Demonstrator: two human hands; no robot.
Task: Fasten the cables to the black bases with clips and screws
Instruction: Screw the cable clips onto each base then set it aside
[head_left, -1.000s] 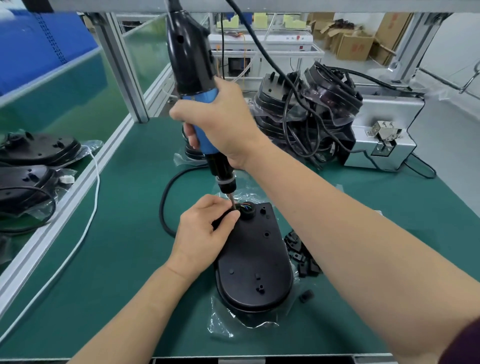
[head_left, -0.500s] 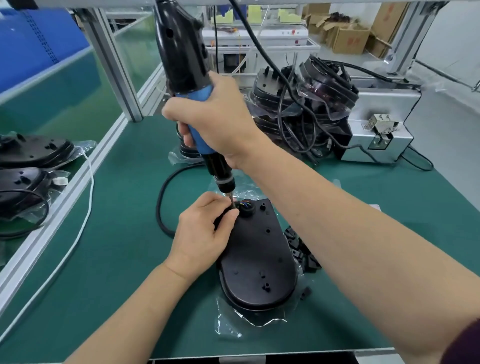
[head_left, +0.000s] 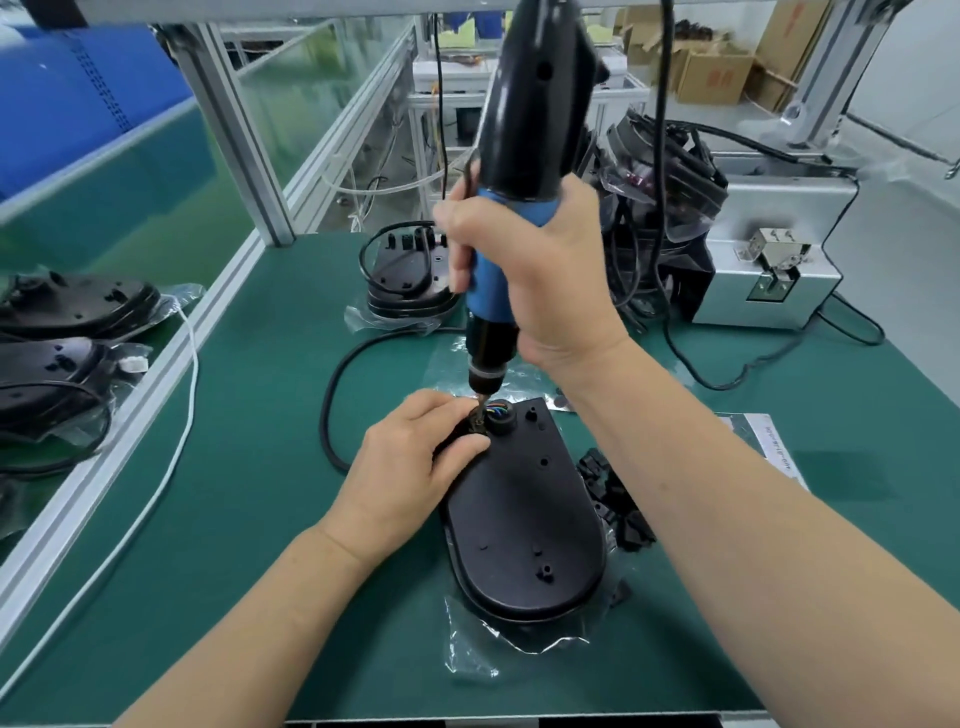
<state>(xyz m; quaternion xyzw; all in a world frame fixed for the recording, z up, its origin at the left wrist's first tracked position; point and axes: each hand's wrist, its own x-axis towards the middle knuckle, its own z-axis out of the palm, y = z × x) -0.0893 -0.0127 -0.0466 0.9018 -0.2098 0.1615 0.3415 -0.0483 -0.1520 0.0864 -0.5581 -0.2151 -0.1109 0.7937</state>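
A black oval base (head_left: 524, 525) lies on clear plastic on the green mat. A black cable (head_left: 332, 395) loops from its left and enters at the top, where coloured wires show in a round socket (head_left: 500, 417). My left hand (head_left: 410, 467) pinches the clip and cable at the base's top left corner; the clip itself is mostly hidden under my fingers. My right hand (head_left: 530, 270) grips the blue handle of an electric screwdriver (head_left: 514, 171), held upright with its bit tip down on the clip beside my left fingers.
Loose black clips (head_left: 615, 499) lie right of the base. Another base with a coiled cable (head_left: 408, 275) sits behind. A pile of bases and cables (head_left: 660, 208) and a grey screw feeder (head_left: 769, 265) stand at the back right. More bases (head_left: 67, 332) lie beyond the left rail.
The screwdriver has straightened from a lean to nearly upright, with my right hand shifting right. My left hand stays pinched at the same corner of the base.
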